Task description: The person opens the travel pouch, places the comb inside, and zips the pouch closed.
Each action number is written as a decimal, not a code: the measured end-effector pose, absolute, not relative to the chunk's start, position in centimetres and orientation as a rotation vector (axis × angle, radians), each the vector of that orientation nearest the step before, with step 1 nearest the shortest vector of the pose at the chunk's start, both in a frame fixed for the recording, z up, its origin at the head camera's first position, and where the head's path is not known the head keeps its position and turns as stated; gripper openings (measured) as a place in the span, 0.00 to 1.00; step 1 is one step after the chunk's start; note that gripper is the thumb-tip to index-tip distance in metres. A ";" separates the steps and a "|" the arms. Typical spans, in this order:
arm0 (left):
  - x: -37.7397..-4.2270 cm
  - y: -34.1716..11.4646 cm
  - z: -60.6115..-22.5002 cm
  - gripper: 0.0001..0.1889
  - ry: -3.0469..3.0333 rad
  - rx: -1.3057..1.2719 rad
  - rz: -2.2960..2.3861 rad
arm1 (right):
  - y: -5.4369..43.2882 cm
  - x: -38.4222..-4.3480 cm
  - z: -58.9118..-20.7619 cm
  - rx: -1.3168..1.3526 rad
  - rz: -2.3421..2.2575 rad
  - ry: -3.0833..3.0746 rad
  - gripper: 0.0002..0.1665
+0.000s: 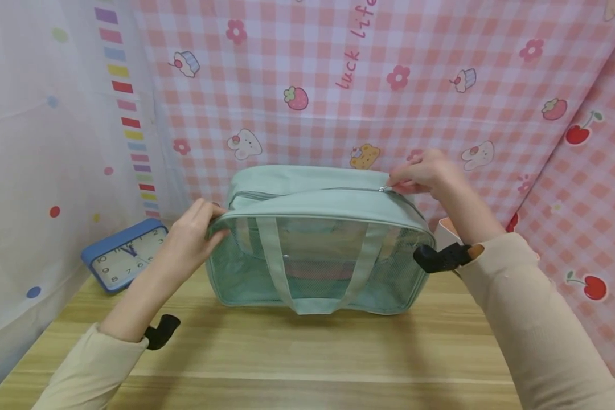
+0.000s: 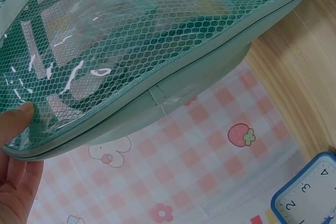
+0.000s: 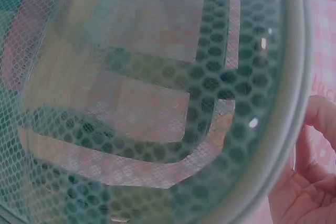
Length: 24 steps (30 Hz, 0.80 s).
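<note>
A mint-green bag [image 1: 315, 256] with a clear mesh front and two strap handles stands upright on the wooden table. At its upper left corner, my left hand [image 1: 197, 228] grips the edge, thumb on the mesh front and fingers behind. A zipper [image 1: 333, 188] runs along the bag's top. My right hand [image 1: 422, 173] pinches at the metal zipper pull [image 1: 382, 189] near the right end. Through the mesh front [image 2: 157, 35], several blurred shapes show inside, a pinkish band among them. In the right wrist view, the right hand [image 3: 310, 177] is partly behind the bag's piped edge [image 3: 296, 93].
On the left of the table [image 1: 307, 359] a blue-framed clock [image 1: 128, 256] leans back. A white container [image 1: 447, 229] is mostly hidden behind the right forearm. Pink checked cloth [image 1: 312, 68] hangs behind and to the right, white dotted cloth [image 1: 46, 159] to the left.
</note>
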<state>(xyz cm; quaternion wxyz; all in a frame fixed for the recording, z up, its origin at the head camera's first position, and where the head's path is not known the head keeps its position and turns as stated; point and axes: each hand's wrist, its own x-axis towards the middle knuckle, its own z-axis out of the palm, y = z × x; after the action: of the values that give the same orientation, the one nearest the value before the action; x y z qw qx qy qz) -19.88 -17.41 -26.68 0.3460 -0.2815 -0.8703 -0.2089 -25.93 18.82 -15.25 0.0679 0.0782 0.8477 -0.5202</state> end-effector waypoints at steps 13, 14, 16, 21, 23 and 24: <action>-19.9 -17.4 -26.7 0.14 -2.261 -0.722 -0.544 | 21.3 -25.4 -15.5 0.238 -1.534 2.566 0.05; -19.9 -17.4 -26.7 0.14 -2.260 -0.724 -0.543 | 21.4 -25.4 -15.6 0.240 -1.551 2.549 0.06; -20.0 -17.4 -26.7 0.14 -2.259 -0.731 -0.540 | 21.6 -25.5 -15.8 0.245 -1.544 2.544 0.07; -20.0 -17.3 -26.8 0.14 -2.261 -0.730 -0.536 | 21.8 -25.5 -16.0 0.230 -1.537 2.547 0.07; -19.9 -17.3 -26.8 0.14 -2.265 -0.724 -0.540 | 21.9 -25.5 -16.0 0.215 -1.526 2.564 0.06; -19.8 -17.3 -26.7 0.14 -2.267 -0.720 -0.542 | 21.9 -25.5 -16.1 0.211 -1.514 2.581 0.06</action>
<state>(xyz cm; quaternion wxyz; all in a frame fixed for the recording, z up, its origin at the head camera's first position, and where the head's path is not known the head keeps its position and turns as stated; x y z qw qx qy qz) -19.79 -17.29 -26.73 0.3439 -0.2772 -0.8725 -0.2088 -25.53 21.93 -16.07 0.0711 0.0702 0.8582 -0.5034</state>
